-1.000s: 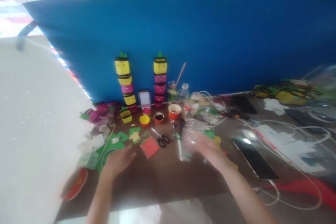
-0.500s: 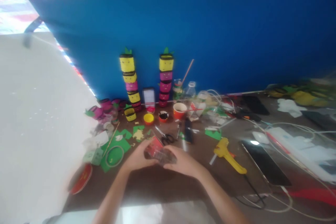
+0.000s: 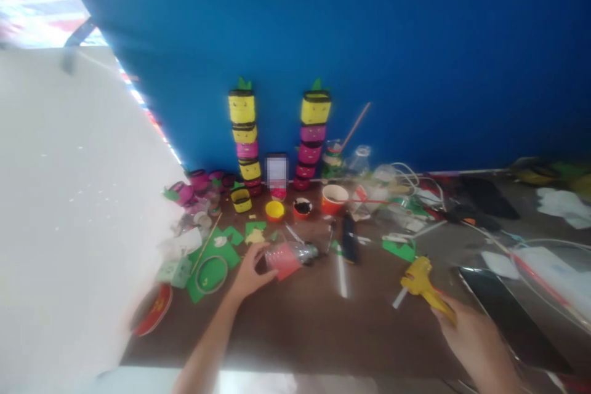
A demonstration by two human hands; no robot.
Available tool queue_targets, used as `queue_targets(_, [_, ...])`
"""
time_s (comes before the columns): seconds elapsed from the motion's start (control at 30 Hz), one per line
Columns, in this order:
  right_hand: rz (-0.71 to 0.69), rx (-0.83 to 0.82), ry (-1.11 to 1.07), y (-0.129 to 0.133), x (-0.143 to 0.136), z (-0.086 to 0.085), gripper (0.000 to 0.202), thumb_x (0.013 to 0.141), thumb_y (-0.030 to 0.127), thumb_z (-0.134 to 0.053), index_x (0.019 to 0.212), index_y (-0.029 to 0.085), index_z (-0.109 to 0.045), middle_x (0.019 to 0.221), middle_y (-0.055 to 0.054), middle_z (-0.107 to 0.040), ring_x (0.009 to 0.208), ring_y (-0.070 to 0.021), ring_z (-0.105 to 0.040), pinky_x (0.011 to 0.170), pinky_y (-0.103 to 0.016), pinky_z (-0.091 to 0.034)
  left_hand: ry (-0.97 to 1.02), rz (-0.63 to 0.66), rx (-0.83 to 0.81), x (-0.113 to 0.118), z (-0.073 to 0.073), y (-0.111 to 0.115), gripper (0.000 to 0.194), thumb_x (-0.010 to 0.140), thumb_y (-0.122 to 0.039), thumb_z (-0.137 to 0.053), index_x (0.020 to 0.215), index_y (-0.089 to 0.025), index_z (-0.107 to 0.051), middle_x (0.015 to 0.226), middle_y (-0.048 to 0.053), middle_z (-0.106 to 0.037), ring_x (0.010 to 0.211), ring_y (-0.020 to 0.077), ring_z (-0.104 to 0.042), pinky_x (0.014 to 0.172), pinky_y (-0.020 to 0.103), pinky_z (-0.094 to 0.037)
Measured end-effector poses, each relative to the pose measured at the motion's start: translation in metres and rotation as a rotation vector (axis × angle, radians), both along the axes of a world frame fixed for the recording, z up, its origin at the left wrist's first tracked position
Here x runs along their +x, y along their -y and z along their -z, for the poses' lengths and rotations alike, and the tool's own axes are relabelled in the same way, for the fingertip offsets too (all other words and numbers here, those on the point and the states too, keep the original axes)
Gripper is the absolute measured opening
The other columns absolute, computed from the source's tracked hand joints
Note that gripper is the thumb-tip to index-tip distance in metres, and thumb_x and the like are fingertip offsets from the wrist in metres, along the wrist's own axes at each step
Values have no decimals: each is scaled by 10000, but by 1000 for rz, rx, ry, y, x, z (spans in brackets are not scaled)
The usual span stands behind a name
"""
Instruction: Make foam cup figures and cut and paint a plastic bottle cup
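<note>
My left hand (image 3: 249,276) is closed around the base of a small clear plastic bottle (image 3: 305,252) with a red wrap around its body. The bottle lies tilted over the table, its neck pointing right. At the right, my right hand (image 3: 471,329) grips the handle of a yellow hot glue gun (image 3: 419,277), whose nozzle end points left; some fingers are hidden behind the handle. Scissors (image 3: 292,233) lie partly hidden behind the bottle. A white stick (image 3: 341,277) rests on the table between my hands.
Two stacks of yellow and magenta pots, a left stack (image 3: 242,108) and a right stack (image 3: 315,111), stand against the blue board (image 3: 392,43). Paper cups, including a red one (image 3: 334,202), line the back. Green sheets (image 3: 221,252) lie left; a phone (image 3: 512,320) and cables lie right.
My right hand has let go of the bottle and moved right onto the glue gun. My left hand keeps the bottle, now turned with its neck to the right. The view has shifted slightly.
</note>
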State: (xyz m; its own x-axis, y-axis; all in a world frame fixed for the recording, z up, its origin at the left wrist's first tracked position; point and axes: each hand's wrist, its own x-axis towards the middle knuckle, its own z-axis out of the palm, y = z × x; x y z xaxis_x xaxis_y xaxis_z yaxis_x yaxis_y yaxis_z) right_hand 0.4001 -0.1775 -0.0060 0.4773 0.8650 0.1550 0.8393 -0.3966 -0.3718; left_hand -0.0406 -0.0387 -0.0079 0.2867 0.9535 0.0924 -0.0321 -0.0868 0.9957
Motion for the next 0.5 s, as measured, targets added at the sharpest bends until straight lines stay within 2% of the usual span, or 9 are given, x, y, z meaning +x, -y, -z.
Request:
queue_targets(0.07, [-22,1,84,-5,-2,-4,300,679,354,-409,904,284,-595,668,-132,-604,754,-389,-609,752,-545,-472,-29,-1,34,-1,0,2,558,639,-233,-721,1157,-215,-515,1219,85,-485,1211,239,-437,1096,450,-274])
queue_targets(0.13, [5,47,174,-17,-15,-16,321,716,343,-376,960,291,-579,706,-146,-602,804,-405,-593,767,-561,-461,-46,-1,59,-1,1,4,566,646,-251,-716,1171,-219,-508,1228,88,-475,1212,242,-432,1089,455,-287])
queue_targets(0.2, [-1,109,201,-37,-39,-30,329,753,311,-361,1007,268,-565,795,-147,-605,894,-388,-581,836,-543,-447,-68,3,90,-2,4,4,575,640,-266,-722,1174,-223,-514,1240,94,-468,1212,252,-426,1080,457,-299])
queue_targets(0.27, [-75,43,149,-63,-67,-40,335,797,296,-340,1028,197,-561,919,-168,-606,1002,-356,-557,905,-494,-426,-100,6,130,-2,6,4,589,628,-275,-733,1175,-224,-522,1245,105,-469,1208,268,-423,1070,466,-304])
queue_targets(0.37, [-182,-89,93,-104,-106,-42,350,828,324,-374,1057,125,-548,1009,-179,-603,1049,-318,-548,890,-431,-436,-176,7,201,-3,7,4,623,622,-286,-742,1198,-227,-512,1248,119,-471,1204,290,-417,1060,487,-298])
queue_targets(0.5, [-170,-218,38,-137,-131,-34,325,827,297,-415,1011,59,-538,882,-201,-624,843,-296,-634,724,-376,-482,-309,28,281,-4,2,4,625,645,-315,-728,1220,-236,-498,1236,115,-476,1188,281,-423,1042,470,-318])
